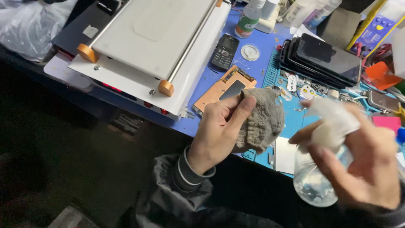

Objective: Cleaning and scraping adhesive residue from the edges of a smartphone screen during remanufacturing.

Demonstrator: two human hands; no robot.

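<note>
Over the near edge of the blue surface [253, 63] I hold both hands up. My left hand [217, 131] is clenched around a grey fluffy cloth [263, 120], thumb laid along its front, the wad facing my right. My right hand [363, 162] grasps a clear spray bottle [314, 179] with a white nozzle head [333, 122], one finger lying over the top; the nozzle points toward the cloth and stands near it, not touching. The bottle is blurred, but some clear liquid shows in its lower part.

As I judge it, the cloth is only being made ready: I cannot tell whether it is damp yet, and nothing on the surface looks wiped. The orange-backed phone panel [223, 86] lies flat just beyond my left hand, bare and untouched.

Around it things are crowded. A white machine with a flat plate and orange knobs [152, 38] fills the far left. A small black keypad phone [225, 51] lies beside a white round lid [250, 52]. A stack of dark phones [325, 59] leans at the right, with small parts scattered on the blue mat [270, 71] below it. Bottles [249, 19] stand at the back. The panel sits close between the machine and the mat.
</note>
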